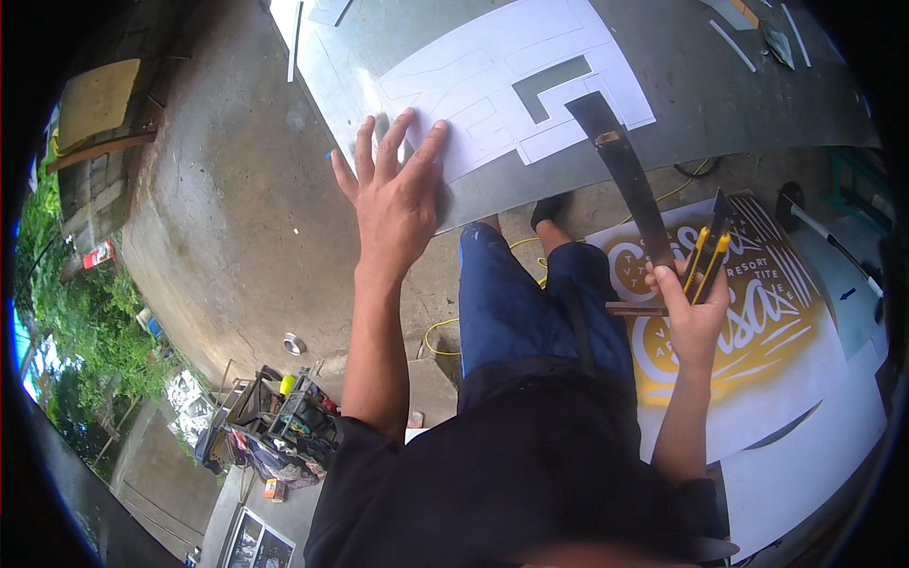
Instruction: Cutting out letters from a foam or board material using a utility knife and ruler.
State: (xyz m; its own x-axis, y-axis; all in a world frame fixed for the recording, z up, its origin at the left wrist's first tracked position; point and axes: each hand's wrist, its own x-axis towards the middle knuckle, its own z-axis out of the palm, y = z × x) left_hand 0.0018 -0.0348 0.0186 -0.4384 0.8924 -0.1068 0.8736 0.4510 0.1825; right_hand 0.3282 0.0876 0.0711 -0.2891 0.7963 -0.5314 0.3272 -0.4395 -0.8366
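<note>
A white sheet [473,85] with outlined letter shapes lies on a grey metal-topped table [701,123]. One angular piece is cut out of it, and the grey surface shows through. My left hand [393,204] is open, fingers spread over the sheet's lower left corner and the table edge. In my right hand [696,308], closed, are a yellow-and-black utility knife [703,260] and a long dark flat bar [630,180]. The bar's far end reaches over the sheet's lower edge, beside the cut-out. A short brown piece [634,309] juts left from that hand; whether it joins the bar I cannot tell.
Narrow white offcuts [734,45] lie on the table's far right. Below right is a large white sheet with a yellow sprayed lettering design [757,312]. A yellow cord [440,336] runs over the concrete floor. A cluttered rack [279,417] stands at lower left.
</note>
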